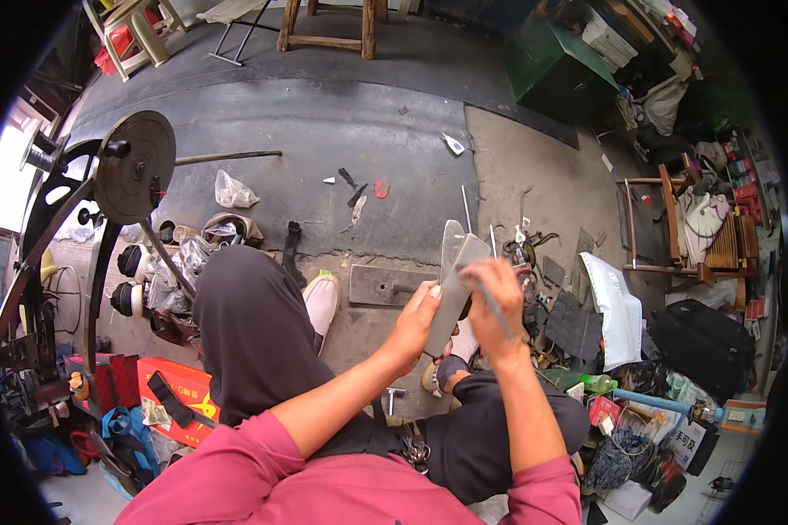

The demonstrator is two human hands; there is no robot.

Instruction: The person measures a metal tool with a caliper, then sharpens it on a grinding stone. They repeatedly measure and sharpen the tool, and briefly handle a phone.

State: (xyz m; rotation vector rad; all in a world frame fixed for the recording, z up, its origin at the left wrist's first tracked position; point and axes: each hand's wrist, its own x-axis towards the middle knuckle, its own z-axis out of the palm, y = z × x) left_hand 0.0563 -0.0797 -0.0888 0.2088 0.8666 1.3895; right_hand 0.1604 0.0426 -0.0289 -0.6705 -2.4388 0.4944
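Observation:
My left hand (414, 322) is closed on the lower part of a flat grey shoe sole (447, 313), tilted upright in front of me. Behind the sole's upper end shows a paler, rounded flat piece (451, 238); whether the two are joined I cannot tell. Over the sole's right edge, my right hand (502, 293) grips a slender grey tool (497, 315), smeared by motion, its kind unclear. Beyond my left hand, a dark metal plate with a short post (376, 286) lies on the floor between my feet.
At left stands a black hand-wheel machine (136, 166). An orange-red box (179, 394) sits by my left leg. Scrap and tools (534, 249), a white bag (611, 311) and a black bag (705, 339) crowd the right. A small white bottle (453, 144) lies ahead on dark matting.

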